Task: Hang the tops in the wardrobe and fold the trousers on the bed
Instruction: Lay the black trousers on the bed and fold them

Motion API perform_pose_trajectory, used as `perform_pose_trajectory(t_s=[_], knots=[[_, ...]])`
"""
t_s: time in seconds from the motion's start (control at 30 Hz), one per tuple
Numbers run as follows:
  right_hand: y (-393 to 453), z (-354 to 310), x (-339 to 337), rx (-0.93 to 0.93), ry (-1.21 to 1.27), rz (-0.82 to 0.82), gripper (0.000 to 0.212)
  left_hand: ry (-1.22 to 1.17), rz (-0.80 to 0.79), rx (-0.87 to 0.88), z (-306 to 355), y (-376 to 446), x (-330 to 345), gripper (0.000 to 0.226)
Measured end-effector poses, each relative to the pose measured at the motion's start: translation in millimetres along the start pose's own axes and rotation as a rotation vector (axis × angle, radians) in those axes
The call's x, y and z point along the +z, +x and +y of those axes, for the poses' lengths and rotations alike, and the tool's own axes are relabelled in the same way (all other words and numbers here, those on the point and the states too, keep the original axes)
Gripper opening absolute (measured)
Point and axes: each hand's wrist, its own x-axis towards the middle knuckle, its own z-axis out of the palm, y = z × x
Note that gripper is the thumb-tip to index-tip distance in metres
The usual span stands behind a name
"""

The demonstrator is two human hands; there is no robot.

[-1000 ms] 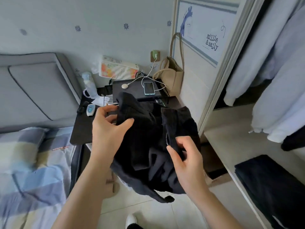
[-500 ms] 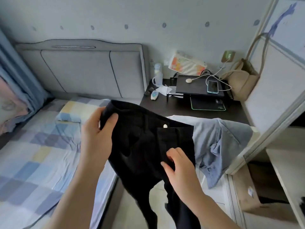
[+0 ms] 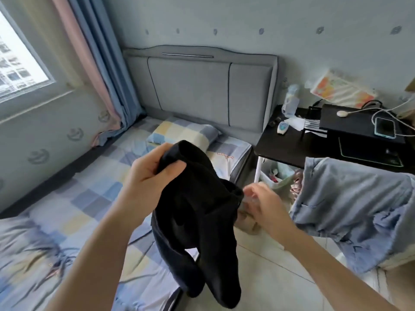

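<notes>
Black trousers [image 3: 197,221] hang in the air over the edge of the bed [image 3: 85,212], their legs dangling toward the floor. My left hand [image 3: 150,173] grips one end of the waistband, fingers curled round the cloth. My right hand [image 3: 258,203] is blurred at the other end of the waistband; its fingers look pinched on the fabric edge. A blue-grey shirt [image 3: 350,212] lies draped over something at the right. The wardrobe is out of view.
The bed has a checked sheet, a pillow [image 3: 184,133] and a grey headboard [image 3: 202,86]. A black bedside table [image 3: 310,147] carries a phone [image 3: 385,130], cables and small items. A small bin [image 3: 276,176] stands under it. Tiled floor lies between bed and shirt.
The view has swung left from the wardrobe to the bed. Both hands carried the black trousers along, which now hang unfurled from the waistband.
</notes>
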Motion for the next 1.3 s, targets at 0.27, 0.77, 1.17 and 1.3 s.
perform_pose_trajectory(t_s=[0.27,0.77,1.17,1.3], knots=[[61.4,-39.1,73.2,-0.293,-0.486,-0.717,0.051,-0.202,-0.054,0.093,3.7,-33.7,-95.6,0.027],[162.7,-22.1,168.9,-1.222,-0.894,-0.605,0.101,-0.384,0.189,-0.045,-24.5,-50.5,-150.6,0.023],[201.0,-37.5,223.4,-1.521,-0.609,-0.888,0.061,-0.328,0.398,-0.056,-22.3,-39.2,-105.4,0.014],[236.7,-0.8,214.6,-1.403,-0.429,-0.853,0.019,-0.216,0.874,-0.159,-37.4,-45.3,-106.3,0.015]])
